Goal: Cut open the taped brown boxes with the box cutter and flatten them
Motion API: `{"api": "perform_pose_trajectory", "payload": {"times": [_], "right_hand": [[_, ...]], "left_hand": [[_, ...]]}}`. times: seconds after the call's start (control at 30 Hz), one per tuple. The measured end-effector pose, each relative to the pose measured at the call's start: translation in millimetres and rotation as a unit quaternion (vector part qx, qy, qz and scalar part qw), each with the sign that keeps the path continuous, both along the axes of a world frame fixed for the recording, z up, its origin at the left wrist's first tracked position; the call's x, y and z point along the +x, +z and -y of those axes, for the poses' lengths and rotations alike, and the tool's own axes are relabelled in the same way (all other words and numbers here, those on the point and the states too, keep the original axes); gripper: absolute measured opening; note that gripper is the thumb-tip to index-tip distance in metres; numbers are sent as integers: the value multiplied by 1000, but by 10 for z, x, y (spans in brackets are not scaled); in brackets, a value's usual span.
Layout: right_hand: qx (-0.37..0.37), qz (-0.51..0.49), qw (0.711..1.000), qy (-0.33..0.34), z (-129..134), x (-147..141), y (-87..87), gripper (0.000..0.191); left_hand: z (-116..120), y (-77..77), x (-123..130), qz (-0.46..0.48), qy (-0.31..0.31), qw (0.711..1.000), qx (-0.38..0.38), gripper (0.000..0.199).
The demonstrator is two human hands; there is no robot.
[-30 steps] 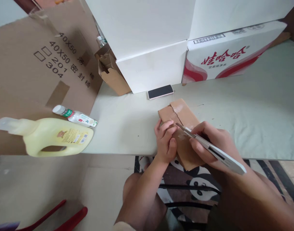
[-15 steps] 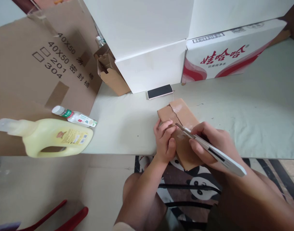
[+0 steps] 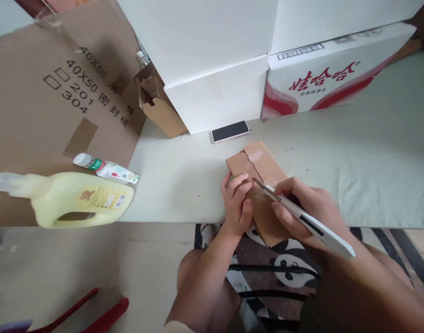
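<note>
Left hand, fingers half-curled, grips the small carton by its side at the edge of the counter; right hand wraps tightly round a box cutter, blade slanting across the top

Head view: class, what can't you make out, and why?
Head view, small cardboard box: underside, turned away.
Head view, right hand: some fingers, beneath hand and utility knife.
Head view, red bars: ends, cut by bottom edge.
Head view, yellow jug: label's fine print, too small.
</note>
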State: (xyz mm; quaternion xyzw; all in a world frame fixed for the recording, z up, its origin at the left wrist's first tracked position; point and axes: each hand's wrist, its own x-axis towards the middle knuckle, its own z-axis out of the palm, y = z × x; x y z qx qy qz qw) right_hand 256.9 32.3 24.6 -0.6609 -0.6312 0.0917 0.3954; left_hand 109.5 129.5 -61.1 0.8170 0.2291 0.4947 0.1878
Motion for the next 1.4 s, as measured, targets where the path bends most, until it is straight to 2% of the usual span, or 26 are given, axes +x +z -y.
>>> {"api": "perform_pose_trajectory", "payload": {"times": [0.37,0.53,1.4], "right_hand": [[34,28,999,3,-10,5,6,8],[36,10,999,3,-4,8,-15,7],[5,-29,1000,7,19,7,10,6]], "left_hand": [[-4,3,6,7,-3,1000,2,39],[-4,8,6,11,-9,1000,1,38],[-2,-10,14,32,-18,999,-13,29]]}}
